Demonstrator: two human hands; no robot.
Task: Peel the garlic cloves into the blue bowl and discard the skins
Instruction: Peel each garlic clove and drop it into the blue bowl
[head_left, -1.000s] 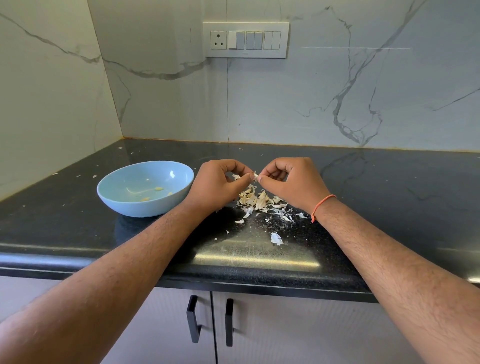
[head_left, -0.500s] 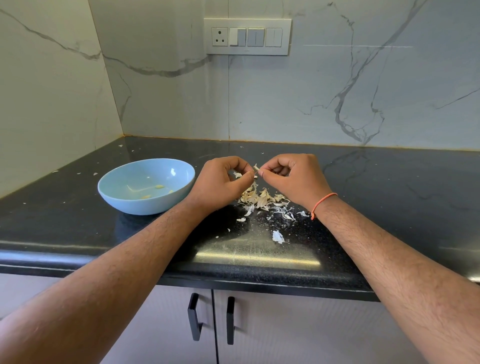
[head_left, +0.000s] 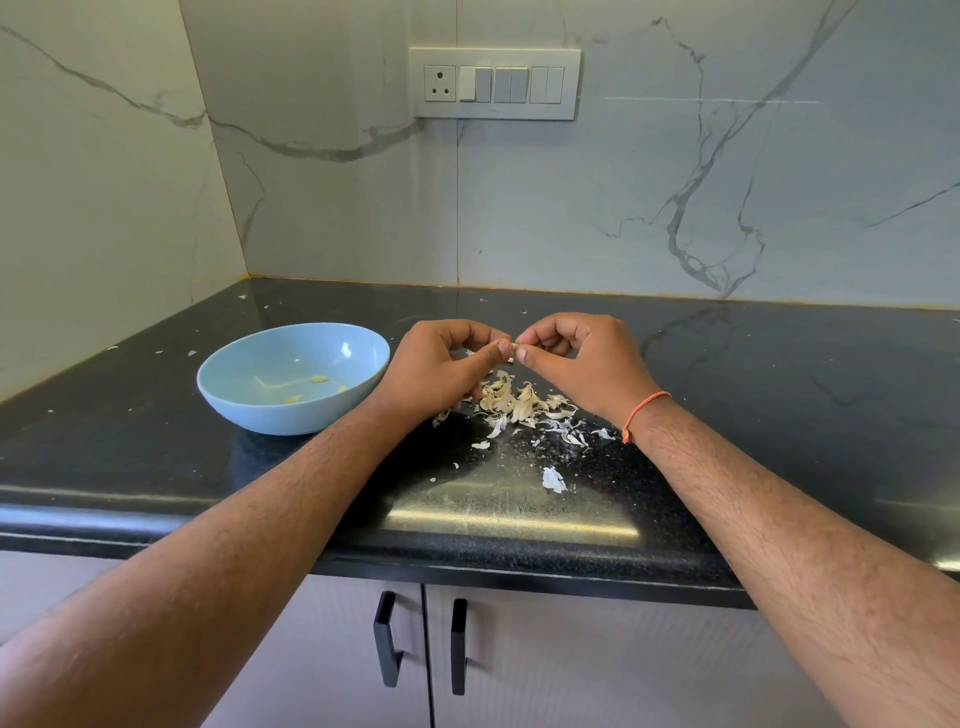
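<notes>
One wide black countertop is seen running below a marble-patterned wall, and the work is laid out on it. Toward the left the blue bowl is set, with a few pale yellow peeled cloves lying in its bottom. Just to the right of the bowl, directly beneath the hands, a heap of papery skins is spread, with smaller flakes scattered toward the counter's front edge.

Above that heap the left hand and the right hand are held close together, fingers curled. Between their thumbs and fingertips a single small garlic clove is pinched from both sides; it is mostly hidden, so how much skin remains on it cannot be told.

The peeling step is judged to be in hand, with several cloves already done. For the next move, the last of the skin would have to be pulled free and dropped on the heap, and the bare clove carried left and released over the bowl. The discarding of the skins is not yet begun.
</notes>
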